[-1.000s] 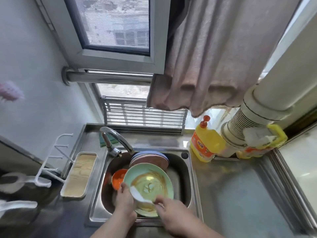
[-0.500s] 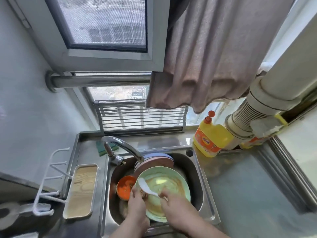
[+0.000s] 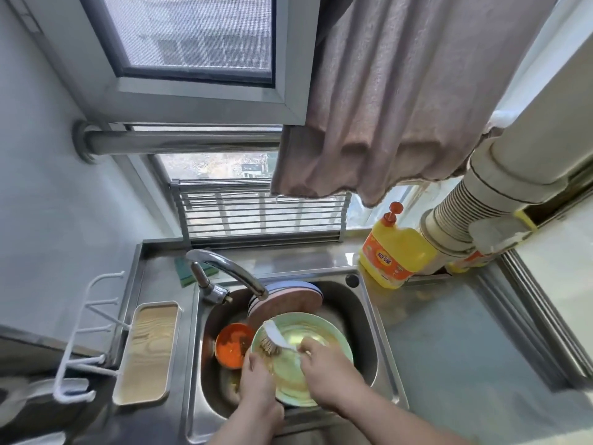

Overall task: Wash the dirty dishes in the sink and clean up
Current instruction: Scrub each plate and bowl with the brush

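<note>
A pale green plate, smeared with brownish residue, tilts inside the steel sink. My left hand grips the plate's near left rim. My right hand holds a white-handled dish brush, whose brown bristles press on the plate's left part. An orange-stained bowl sits in the sink left of the plate. Behind the plate lean stacked plates, pink and blue. The faucet arches over them, with no water visible.
A yellow detergent bottle stands on the counter at the back right, beside a ribbed duct. A green sponge lies behind the faucet. Left of the sink are a wood-bottomed tray and a white rack. Steel counter extends right.
The brush has swept from the plate's middle toward its upper left, and much of the brown smear has been spread thin. The camera has tilted, shifting the sink rightward in view.
</note>
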A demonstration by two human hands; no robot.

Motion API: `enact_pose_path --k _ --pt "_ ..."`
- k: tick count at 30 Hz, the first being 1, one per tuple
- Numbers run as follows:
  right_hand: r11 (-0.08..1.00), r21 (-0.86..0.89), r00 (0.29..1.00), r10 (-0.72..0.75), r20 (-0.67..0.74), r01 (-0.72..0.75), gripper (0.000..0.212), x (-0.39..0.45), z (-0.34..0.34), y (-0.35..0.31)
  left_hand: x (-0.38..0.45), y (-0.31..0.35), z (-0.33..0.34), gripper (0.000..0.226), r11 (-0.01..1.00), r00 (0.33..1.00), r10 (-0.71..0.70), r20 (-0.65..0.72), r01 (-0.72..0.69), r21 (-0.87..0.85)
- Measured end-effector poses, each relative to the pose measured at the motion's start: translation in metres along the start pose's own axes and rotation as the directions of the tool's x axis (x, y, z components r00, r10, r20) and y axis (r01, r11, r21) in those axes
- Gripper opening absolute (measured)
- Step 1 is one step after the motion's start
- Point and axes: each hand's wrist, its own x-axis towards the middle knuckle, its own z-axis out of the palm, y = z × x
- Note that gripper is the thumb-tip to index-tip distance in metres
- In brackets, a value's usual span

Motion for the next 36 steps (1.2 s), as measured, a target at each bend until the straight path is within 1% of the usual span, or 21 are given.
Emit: enact_pose_path --k 1,2,3,5,7,8,10,12,13,15,17,19,20,22,24,25,27,29,30,33,36 --pt "0.998 -0.041 0.998 0.035 -0.045 -0.037 0.024 0.011 -0.006 0.003 -0.001 -0.002 0.001 0.029 1.000 1.000 0.004 0.006 -0.004 -0.007" --pt "0.992 -0.092 0.995 0.085 -0.058 -0.091 0.020 0.016 -0.016 0.013 0.001 0.000 -0.001 0.026 1.000 1.000 0.001 0.019 0.000 -0.021" --pt "0.984 -0.124 0.991 0.124 -0.057 -0.131 0.017 0.016 -0.024 0.027 0.001 0.008 -0.003 0.025 1.000 1.000 -0.010 0.029 0.010 0.001" --pt "0.974 -0.157 0.987 0.163 -0.016 -0.163 0.020 0.001 -0.031 0.052 0.005 0.023 -0.012 0.028 0.999 1.000 -0.027 0.012 0.027 0.023" --pt "0.978 -0.138 0.985 0.164 0.061 -0.154 0.016 -0.021 -0.026 0.062 0.004 0.034 -0.019 0.035 0.999 0.999 -0.038 0.001 0.038 -0.012" --pt "0.985 -0.106 0.983 0.146 0.110 -0.135 0.014 -0.031 -0.023 0.055 0.005 0.032 -0.022 0.038 1.000 1.000 -0.009 -0.009 0.009 -0.001" --pt "0.998 0.000 0.983 0.061 0.171 -0.062 0.017 -0.039 -0.013 0.030 0.000 0.020 -0.024 0.039 1.000 1.000 0.019 -0.001 -0.019 0.003" --pt "0.999 0.049 0.990 -0.001 0.141 -0.006 0.026 -0.029 -0.007 0.002 -0.013 0.008 -0.020 0.038 0.999 0.997 0.038 0.062 -0.038 0.009" --pt "0.999 0.043 0.996 0.000 0.086 -0.003 0.028 -0.016 -0.008 -0.004 -0.021 0.007 -0.016 0.036 1.000 0.996 0.023 0.081 -0.023 -0.005" --pt "0.997 0.005 0.997 0.080 -0.019 -0.080 0.024 0.009 -0.015 0.005 -0.032 0.012 -0.015 0.034 0.999 0.994 0.051 0.097 -0.052 0.010" --pt "0.981 -0.021 0.980 0.194 -0.042 -0.195 0.013 0.013 -0.025 0.035 -0.028 0.021 -0.022 0.036 0.991 0.987 0.119 0.108 -0.125 0.049" --pt "0.975 0.035 0.975 0.221 -0.006 -0.221 0.009 -0.010 -0.025 0.060 -0.016 0.030 -0.031 0.036 0.991 0.991 0.106 0.084 -0.112 0.077" --pt "0.976 0.031 0.976 0.216 0.031 -0.217 0.010 -0.022 -0.020 0.064 -0.011 0.033 -0.035 0.037 0.990 0.994 0.092 0.063 -0.098 0.101" --pt "0.982 0.044 0.976 0.178 0.124 -0.185 0.016 -0.038 -0.006 0.058 -0.012 0.037 -0.035 0.037 0.988 0.996 0.069 0.057 -0.076 0.133" --pt "0.992 0.071 0.984 0.092 0.154 -0.104 0.015 -0.038 0.006 0.033 -0.013 0.034 -0.036 0.034 0.981 0.992 0.102 0.074 -0.112 0.159" --pt "0.995 0.077 0.991 0.048 0.127 -0.058 0.020 -0.032 0.008 0.019 -0.017 0.032 -0.034 0.034 0.983 0.991 0.099 0.088 -0.111 0.145" --pt "0.999 0.039 1.000 0.016 0.022 -0.016 0.026 -0.011 0.003 0.005 -0.019 0.025 -0.029 0.034 0.995 0.992 0.030 0.122 -0.041 0.087" --pt "0.996 -0.010 0.994 0.085 -0.072 -0.086 0.023 0.009 -0.011 0.014 -0.032 0.031 -0.022 0.033 0.999 0.992 -0.006 0.129 0.001 0.044" --pt "0.990 -0.007 0.986 0.140 -0.090 -0.142 0.021 0.012 -0.017 0.027 -0.036 0.038 -0.022 0.031 1.000 0.991 -0.003 0.131 0.001 0.014" --pt "0.974 0.067 0.973 0.223 -0.067 -0.218 0.019 -0.005 -0.013 0.064 -0.025 0.058 -0.029 0.034 0.999 0.996 0.012 0.086 -0.009 -0.032" --pt "0.960 0.163 0.970 0.237 -0.042 -0.228 0.016 -0.023 -0.007 0.062 -0.018 0.060 -0.035 0.036 0.999 0.997 -0.021 0.081 0.023 -0.025"
